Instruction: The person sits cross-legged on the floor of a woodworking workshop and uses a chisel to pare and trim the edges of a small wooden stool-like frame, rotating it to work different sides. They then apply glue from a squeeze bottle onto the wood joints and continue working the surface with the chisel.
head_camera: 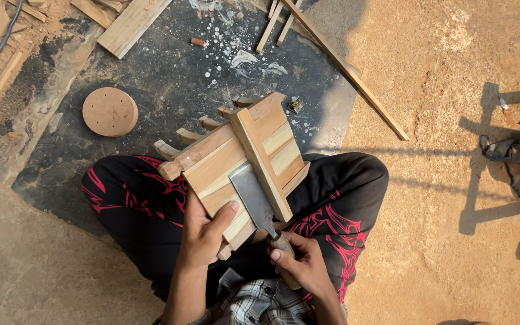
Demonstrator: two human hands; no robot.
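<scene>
Off to the far left, a round flat wooden disc with small holes [110, 111] lay on the dark patch of ground, well apart from everything else. Next over, the left hand [204, 232] was clamped on the near left edge of a pale wooden slatted panel with a diagonal brace [236, 157], thumb pressed flat on top and fingers wrapped under. The panel sat tilted across the person's lap, on black trousers with red print [133, 201]. Just right of that thumb, a wide flat steel chisel with a wooden handle [254, 201] lay blade-down on the slats, snug against the brace. The right hand [299, 265] was closed tight round the chisel's handle, at the panel's near edge.
</scene>
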